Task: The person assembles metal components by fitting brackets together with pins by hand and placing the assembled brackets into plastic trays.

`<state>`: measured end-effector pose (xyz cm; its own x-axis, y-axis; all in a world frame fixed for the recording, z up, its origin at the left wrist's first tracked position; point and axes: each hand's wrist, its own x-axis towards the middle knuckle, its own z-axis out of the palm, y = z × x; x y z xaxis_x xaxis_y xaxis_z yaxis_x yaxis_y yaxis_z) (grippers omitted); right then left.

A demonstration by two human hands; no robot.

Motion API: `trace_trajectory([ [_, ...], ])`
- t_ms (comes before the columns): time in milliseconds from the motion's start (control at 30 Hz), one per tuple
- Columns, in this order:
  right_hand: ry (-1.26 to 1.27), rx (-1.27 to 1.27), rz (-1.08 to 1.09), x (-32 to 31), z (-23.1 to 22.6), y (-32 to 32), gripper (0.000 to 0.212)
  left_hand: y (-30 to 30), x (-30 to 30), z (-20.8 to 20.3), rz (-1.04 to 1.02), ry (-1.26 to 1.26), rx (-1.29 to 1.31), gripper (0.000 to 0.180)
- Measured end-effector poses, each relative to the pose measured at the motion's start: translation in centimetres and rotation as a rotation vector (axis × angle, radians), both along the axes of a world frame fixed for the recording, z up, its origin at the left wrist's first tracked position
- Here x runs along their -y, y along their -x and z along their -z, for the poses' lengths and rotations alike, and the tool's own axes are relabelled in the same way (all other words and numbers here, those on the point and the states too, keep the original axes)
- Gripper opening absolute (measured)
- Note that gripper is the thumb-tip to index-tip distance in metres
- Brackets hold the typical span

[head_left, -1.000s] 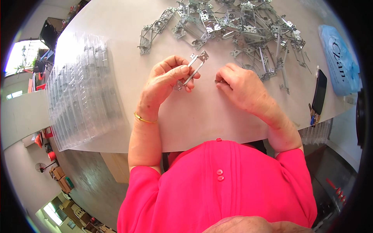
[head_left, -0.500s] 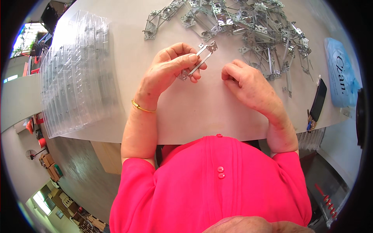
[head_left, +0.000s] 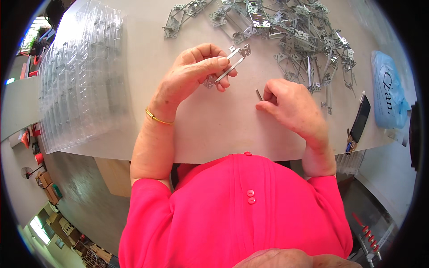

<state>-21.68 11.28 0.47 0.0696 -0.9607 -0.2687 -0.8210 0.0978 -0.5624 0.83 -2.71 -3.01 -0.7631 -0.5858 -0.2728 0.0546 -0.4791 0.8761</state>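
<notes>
Between the thumb and fingers of my left hand [head_left: 190, 73] is a metal linkage bracket [head_left: 234, 66], two thin parallel bars joined by small plates at the ends. Its lower end is partly covered by my fingers. To the right, my right hand [head_left: 292, 109] is closed, and a short thin metal pin [head_left: 258, 94] sticks out from its fingertips. The pin and the bracket are apart. Beyond both hands lies a tangled heap of similar metal brackets [head_left: 297, 38] on the pale table [head_left: 214, 129].
Stacked clear plastic trays [head_left: 82, 89] take up the table's left side. At the right lie a dark phone [head_left: 361, 118], a small bunch of what looks like keys [head_left: 350, 144] and a light blue plastic bag [head_left: 386, 85]. The table's near edge curves in front of my body.
My right hand has shifted slightly down and turned, and the metal pin now shows at its fingertips. My left hand keeps its hold on the bracket. The whole view has shifted a little.
</notes>
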Motion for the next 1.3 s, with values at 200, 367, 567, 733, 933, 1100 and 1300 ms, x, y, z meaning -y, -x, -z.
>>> trace_trajectory([
  [200,0.089,-0.054,-0.052,-0.3,0.4,-0.8,0.012,0.1,0.0,-0.3,-0.004,-0.002,0.002,0.023],
  [367,0.167,-0.202,-0.139,-0.5,1.0,-1.7,0.012,-0.1,0.1,0.4,0.026,0.039,-0.026,0.023],
  [567,0.199,-0.300,-0.247,-1.0,1.1,-2.1,0.016,-0.2,-0.1,0.6,0.017,0.048,-0.031,0.023],
  [733,0.261,-0.321,-0.223,-0.9,1.0,-1.8,0.015,-0.1,-0.1,0.4,0.020,0.082,-0.015,0.024],
  [933,0.346,-0.365,-0.192,-0.7,0.9,-1.7,0.014,-0.2,-0.2,0.2,0.027,0.089,-0.054,0.025],
  [1100,0.242,-0.358,-0.194,-0.3,1.8,-0.8,0.013,-0.2,-0.2,0.1,0.035,0.091,-0.059,0.026],
  [1300,0.286,-0.248,-0.049,0.5,-0.5,0.7,0.010,-0.2,-0.1,-0.1,0.021,0.098,-0.061,0.025],
])
